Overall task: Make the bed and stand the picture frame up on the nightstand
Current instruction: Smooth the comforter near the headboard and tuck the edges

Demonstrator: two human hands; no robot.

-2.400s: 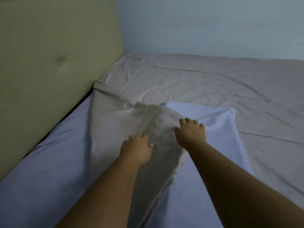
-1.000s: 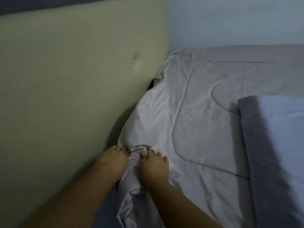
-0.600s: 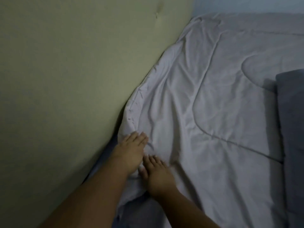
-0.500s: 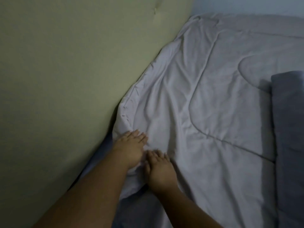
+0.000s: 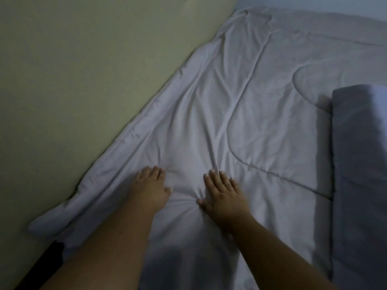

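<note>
One pale quilt (image 5: 261, 122) covers the bed in front of you, spread from the bottom of the view up toward the far wall; its left edge is rolled into a thick hem that runs along the foot of the headboard (image 5: 83, 80) and touches the padding; curved stitched lines cross its surface, and creases fan out from the spot between your hands. Your left hand (image 5: 151, 188) lies palm down on the quilt near that rolled hem, fingers (image 5: 156, 171) straight and close together, thumb out to the side; it grasps nothing and only presses the cloth. Your right hand (image 5: 224, 195) lies near it, the two apart, also palm down with fingers (image 5: 215, 178) straight and slightly spread; it too is flat and holds nothing; the cloth gathers into small folds between your two thumbs. Both bare forearms come in from the bottom edge. The headboard is olive green and padded, filling the left side; a dark gap (image 5: 41, 266) shows at the lower left below the quilt's corner. A grey-blue pillow (image 5: 360, 185) lies along the right edge; whether it sits on the quilt or just beside it, you cannot tell; a strip of pale blue wall (image 5: 314, 5) shows at the top right.
</note>
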